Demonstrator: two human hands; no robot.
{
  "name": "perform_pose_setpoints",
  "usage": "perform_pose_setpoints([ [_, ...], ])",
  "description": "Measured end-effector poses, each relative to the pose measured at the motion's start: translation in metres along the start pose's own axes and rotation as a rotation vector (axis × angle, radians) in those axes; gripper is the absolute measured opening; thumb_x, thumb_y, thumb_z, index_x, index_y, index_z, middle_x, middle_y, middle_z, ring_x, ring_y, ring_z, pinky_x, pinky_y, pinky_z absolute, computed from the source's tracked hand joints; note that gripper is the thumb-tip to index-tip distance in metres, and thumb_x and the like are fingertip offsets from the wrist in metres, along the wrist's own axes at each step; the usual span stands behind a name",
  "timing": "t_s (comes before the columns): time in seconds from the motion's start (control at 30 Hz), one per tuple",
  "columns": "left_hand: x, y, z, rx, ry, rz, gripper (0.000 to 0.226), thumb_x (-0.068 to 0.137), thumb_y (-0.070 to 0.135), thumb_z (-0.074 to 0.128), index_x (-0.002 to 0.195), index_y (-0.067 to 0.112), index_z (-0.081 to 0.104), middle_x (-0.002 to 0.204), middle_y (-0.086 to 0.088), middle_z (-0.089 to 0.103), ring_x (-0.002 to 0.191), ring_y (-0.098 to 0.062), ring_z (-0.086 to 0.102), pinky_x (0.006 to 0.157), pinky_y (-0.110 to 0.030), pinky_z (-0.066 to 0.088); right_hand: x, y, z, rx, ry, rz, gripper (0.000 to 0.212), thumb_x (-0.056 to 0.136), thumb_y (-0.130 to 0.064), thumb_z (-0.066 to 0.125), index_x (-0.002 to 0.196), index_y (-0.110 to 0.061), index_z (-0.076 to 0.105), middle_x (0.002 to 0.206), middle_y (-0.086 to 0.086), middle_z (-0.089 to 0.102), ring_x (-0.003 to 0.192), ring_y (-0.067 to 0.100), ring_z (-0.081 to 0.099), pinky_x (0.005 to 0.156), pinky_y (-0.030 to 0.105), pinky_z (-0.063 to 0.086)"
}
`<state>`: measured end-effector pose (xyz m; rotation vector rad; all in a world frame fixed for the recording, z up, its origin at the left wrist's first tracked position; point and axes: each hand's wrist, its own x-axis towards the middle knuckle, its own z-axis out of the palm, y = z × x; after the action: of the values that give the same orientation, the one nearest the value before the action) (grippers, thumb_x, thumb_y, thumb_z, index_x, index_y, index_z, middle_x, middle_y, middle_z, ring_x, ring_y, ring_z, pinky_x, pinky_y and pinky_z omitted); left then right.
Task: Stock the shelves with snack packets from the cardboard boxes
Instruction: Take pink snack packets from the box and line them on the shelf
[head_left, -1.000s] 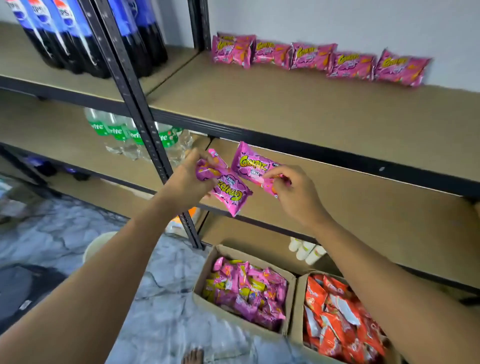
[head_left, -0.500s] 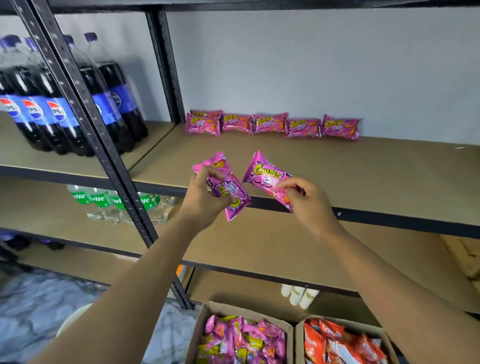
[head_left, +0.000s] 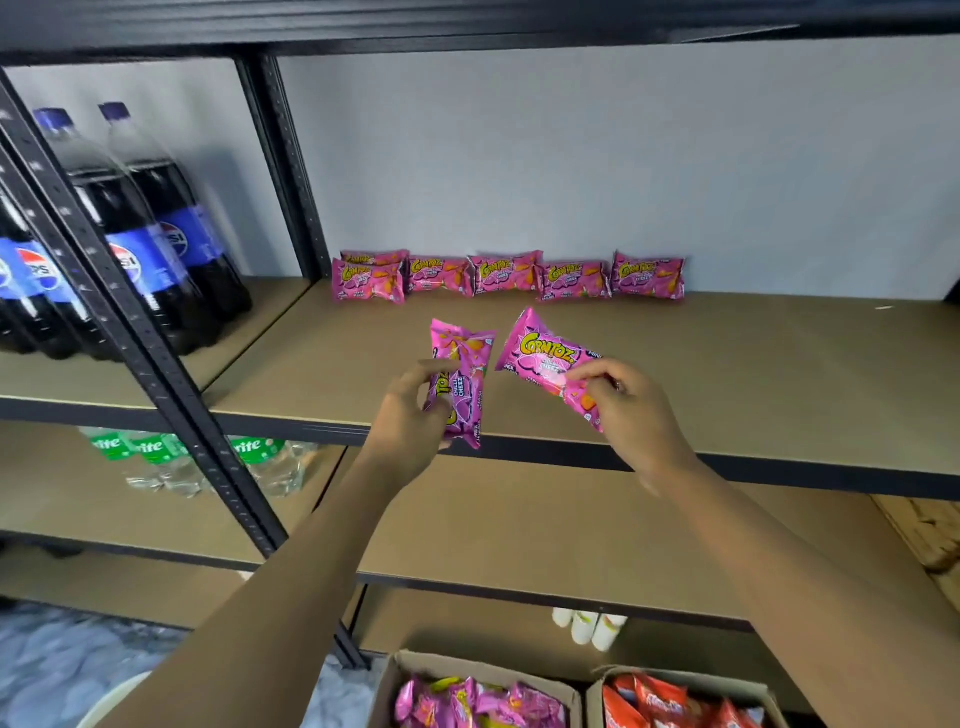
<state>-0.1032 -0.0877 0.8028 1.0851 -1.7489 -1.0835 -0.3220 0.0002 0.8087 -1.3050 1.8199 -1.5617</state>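
Both hands are now higher than before, over the shelf front: the left hand grips pink packets, the right hand pinches one tilted packet, near the packet row.

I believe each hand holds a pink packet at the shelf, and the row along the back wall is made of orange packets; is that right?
Not quite: the head view shows the back-wall row is pink too. The left hand holds a pink packet and the right hand another, at the shelf.
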Motion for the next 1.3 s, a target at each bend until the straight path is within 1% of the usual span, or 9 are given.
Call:
perform_pose_setpoints([
  [0.13,0.027,-0.015,0.001,0.129,0.039,-0.04,0.036,0.088,0.013,0.061,0.109,0.042,0.064,0.109,-0.012,0.052,0.068,-0.028,0.057,0.043,-0.027,0.042,0.019,0.007,0.008,0.005,-0.002,0.019,0.039,0.095,-0.01,0.046,0.08,-0.034,0.072,0.094,-0.014,0.069,0.085,0.008,0.062,0.075,0.027,0.047],
  [0.23,0.055,-0.028,-0.007,0.162,0.063,-0.02,0.037,0.073,0.028,0.07,0.097,0.055,0.065,0.104,-0.015,0.06,0.074,-0.02,0.049,0.052,-0.015,0.044,0.038,0.011,0.017,0.027,-0.002,0.023,0.035,0.095,-0.012,0.051,0.077,-0.035,0.07,0.086,-0.02,0.066,0.081,0.005,0.06,0.07,0.023,0.045],
  [0.37,0.098,-0.037,-0.02,0.221,-0.021,0.069,0.038,0.083,0.0,0.07,0.101,0.033,0.069,0.084,0.003,0.061,0.053,-0.004,0.044,0.046,-0.013,0.037,0.067,0.025,0.037,0.016,-0.035,-0.02,0.026,0.089,-0.01,0.066,0.076,-0.032,0.07,0.084,-0.015,0.066,0.069,-0.007,0.057,0.062,0.009,0.044],
  [0.5,0.146,-0.043,-0.033,0.394,-0.006,0.199,0.038,0.083,-0.012,0.062,0.109,0.014,0.072,0.117,0.005,0.057,0.098,-0.014,0.059,0.061,0.003,0.037,0.107,0.041,0.055,-0.099,-0.046,-0.071,0.025,0.092,-0.005,0.064,0.091,-0.027,0.075,0.092,-0.018,0.067,0.07,-0.013,0.056,0.058,0.002,0.039],
  [0.6,0.184,-0.054,-0.038,0.501,0.005,0.169,0.049,0.082,-0.004,0.061,0.095,0.043,0.071,0.131,0.013,0.057,0.089,-0.015,0.064,0.067,-0.019,0.053,0.141,0.048,0.069,-0.136,-0.022,-0.087,0.026,0.091,0.0,0.059,0.1,-0.02,0.075,0.09,-0.015,0.065,0.067,-0.014,0.054,0.056,0.001,0.037],
  [0.67,0.207,-0.059,-0.038,0.58,0.021,0.171,0.054,0.08,0.006,0.065,0.085,0.06,0.064,0.136,0.011,0.058,0.112,-0.02,0.06,0.091,-0.041,0.053,0.164,0.053,0.077,-0.142,-0.008,-0.098,0.025,0.09,0.001,0.061,0.102,-0.017,0.074,0.096,-0.009,0.065,0.074,-0.012,0.054,0.057,0.0,0.037],
  [0.87,0.253,-0.069,-0.027,0.704,0.058,0.185,0.047,0.08,0.007,0.065,0.083,0.054,0.062,0.139,0.008,0.051,0.133,-0.026,0.04,0.111,-0.05,0.03,0.226,0.069,0.095,-0.202,0.027,-0.132,0.031,0.086,-0.002,0.061,0.087,-0.03,0.072,0.111,0.008,0.068,0.082,0.011,0.062,0.058,0.014,0.04],
  [1.17,0.299,-0.079,-0.02,0.953,0.068,0.27,0.026,0.082,0.022,0.066,0.093,0.045,0.06,0.136,0.011,0.047,0.13,-0.025,0.028,0.097,-0.041,0.019,0.274,0.087,0.118,-0.353,0.046,-0.123,0.032,0.09,-0.007,0.052,0.098,-0.035,0.068,0.119,0.004,0.041,0.1,0.012,0.037,0.071,0.011,0.036],
  [1.3,0.312,-0.082,-0.017,1.069,0.074,0.323,0.022,0.083,0.028,0.063,0.101,0.041,0.061,0.139,0.012,0.045,0.135,-0.027,0.026,0.102,-0.046,0.018,0.284,0.095,0.128,-0.551,0.15,-0.127,0.028,0.089,-0.021,0.052,0.098,-0.043,0.065,0.112,0.006,0.04,0.114,0.027,0.036,0.101,0.051,0.036],
])
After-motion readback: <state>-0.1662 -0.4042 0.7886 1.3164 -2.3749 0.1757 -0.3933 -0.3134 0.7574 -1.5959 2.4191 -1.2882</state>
